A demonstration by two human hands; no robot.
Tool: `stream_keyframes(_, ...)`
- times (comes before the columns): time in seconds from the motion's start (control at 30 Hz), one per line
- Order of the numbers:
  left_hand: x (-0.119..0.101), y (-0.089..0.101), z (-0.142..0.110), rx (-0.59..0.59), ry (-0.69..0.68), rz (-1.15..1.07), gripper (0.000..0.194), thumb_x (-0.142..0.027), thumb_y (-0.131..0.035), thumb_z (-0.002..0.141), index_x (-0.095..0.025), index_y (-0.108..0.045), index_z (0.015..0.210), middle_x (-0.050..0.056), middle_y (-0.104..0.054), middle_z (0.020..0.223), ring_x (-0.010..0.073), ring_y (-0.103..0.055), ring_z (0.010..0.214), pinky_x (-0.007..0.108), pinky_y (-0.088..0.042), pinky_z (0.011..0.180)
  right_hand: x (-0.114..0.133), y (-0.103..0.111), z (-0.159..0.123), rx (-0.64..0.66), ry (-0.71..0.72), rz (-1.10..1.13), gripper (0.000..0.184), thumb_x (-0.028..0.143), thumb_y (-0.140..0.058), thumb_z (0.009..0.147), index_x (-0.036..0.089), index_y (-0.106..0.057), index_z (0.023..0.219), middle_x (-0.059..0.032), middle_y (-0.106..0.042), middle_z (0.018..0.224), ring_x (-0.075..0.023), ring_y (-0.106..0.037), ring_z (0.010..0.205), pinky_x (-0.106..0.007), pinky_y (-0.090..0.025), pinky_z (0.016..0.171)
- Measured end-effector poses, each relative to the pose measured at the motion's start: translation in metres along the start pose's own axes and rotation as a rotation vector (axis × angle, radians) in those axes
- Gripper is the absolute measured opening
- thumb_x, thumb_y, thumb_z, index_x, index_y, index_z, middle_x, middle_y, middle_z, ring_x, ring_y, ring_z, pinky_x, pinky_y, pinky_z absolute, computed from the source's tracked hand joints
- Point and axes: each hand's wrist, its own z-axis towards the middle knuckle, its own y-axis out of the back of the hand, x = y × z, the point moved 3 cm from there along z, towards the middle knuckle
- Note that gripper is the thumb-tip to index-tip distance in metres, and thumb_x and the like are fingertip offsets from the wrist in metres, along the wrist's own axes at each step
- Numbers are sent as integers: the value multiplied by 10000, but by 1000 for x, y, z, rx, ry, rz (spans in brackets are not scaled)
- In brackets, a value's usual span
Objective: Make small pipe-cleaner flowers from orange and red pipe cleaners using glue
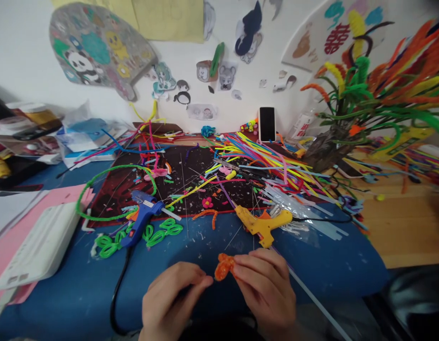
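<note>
My right hand (264,284) pinches a small looped orange pipe-cleaner shape (224,267) between thumb and fingers, just above the table's front edge. My left hand (175,293) is beside it on the left, thumb and forefinger pressed together; its tip is close to the orange loops, and whatever it may hold is too small to make out. Beyond the right hand a yellow glue gun (264,222) lies on the blue table cover (205,241). A blue glue gun (143,215) rests farther left, between green looped pipe-cleaner pieces (162,232). A bent orange pipe cleaner (207,215) lies in front of the hands.
A dark mat (173,166) is strewn with clippings. Behind it are a heap of coloured pipe cleaners (265,156) and a phone (267,124). A green ring (80,199) and a white power strip (38,246) lie left. A bunch of pipe-cleaner stems (376,90) stands right.
</note>
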Motion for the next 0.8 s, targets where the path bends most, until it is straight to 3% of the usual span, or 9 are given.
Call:
stream_keyframes(0.13,8,9,-8,5,3,90,125,-91,-670,819,-200,-608,815,-14,-677,669,109,-649,557,175,-509,561,3,9,-11,-9,-13,-17,418,38,-621,807,304,-609,1129,13,-758,981,-201,-694,879,-390,-564,752)
stream_keyframes(0.23,12,10,-11,21,45,149,99,-172,-659,848,-205,-613,766,-37,-623,575,86,-563,458,178,-438,487,8,5,-8,-29,-87,123,378,16,-642,776,284,-636,1043,5,-757,950,-187,-681,846,-367,-562,756)
stream_keyframes(0.3,12,7,-13,-5,114,131,219,-254,-604,893,-203,-580,682,-44,-551,509,82,-485,418,200,-375,454,9,-3,-4,-85,-278,311,281,28,-660,766,253,-650,936,-2,-740,838,-167,-669,755,-328,-564,705)
stream_keyframes(0.4,7,2,-14,-73,207,-22,446,-363,-431,972,-197,-450,559,-40,-430,460,93,-406,415,224,-317,443,9,-21,-5,-155,-732,584,91,134,-709,758,207,-661,786,-10,-693,714,-152,-664,644,-257,-559,573)
stream_keyframes(0.47,4,-4,-13,-64,265,-147,426,-423,-416,966,-202,-466,605,-33,-456,506,104,-435,450,216,-347,452,10,-31,-10,-141,-945,710,69,210,-734,747,186,-670,756,-23,-705,689,-157,-677,608,-231,-548,526)
stream_keyframes(0.53,1,-11,-12,-61,349,-211,276,-420,-540,909,-208,-525,734,-18,-546,618,113,-506,516,206,-410,485,11,-37,-16,-125,-1066,786,109,260,-742,753,176,-676,775,-36,-724,689,-162,-686,604,-214,-533,505)
stream_keyframes(0.6,2,-16,-13,-103,465,-248,178,-347,-601,879,-209,-528,794,-14,-575,692,106,-524,540,194,-429,494,10,-39,-21,-119,-1121,821,143,291,-748,756,173,-677,794,-46,-733,710,-160,-684,610,-202,-519,491)
stream_keyframes(0.7,6,-18,-17,-204,623,-284,208,-313,-518,925,-205,-501,748,-54,-479,598,78,-421,450,175,-350,420,9,-38,-23,-103,-1132,816,154,298,-748,762,172,-682,818,-45,-731,713,-151,-672,604,-200,-518,493)
stream_keyframes(0.8,6,-13,-17,-190,553,-143,233,-294,-543,910,-193,-543,699,-60,-438,531,81,-398,438,185,-325,412,12,-35,-19,-108,-1095,766,147,292,-750,751,171,-689,809,-49,-733,714,-158,-676,599,-218,-539,512)
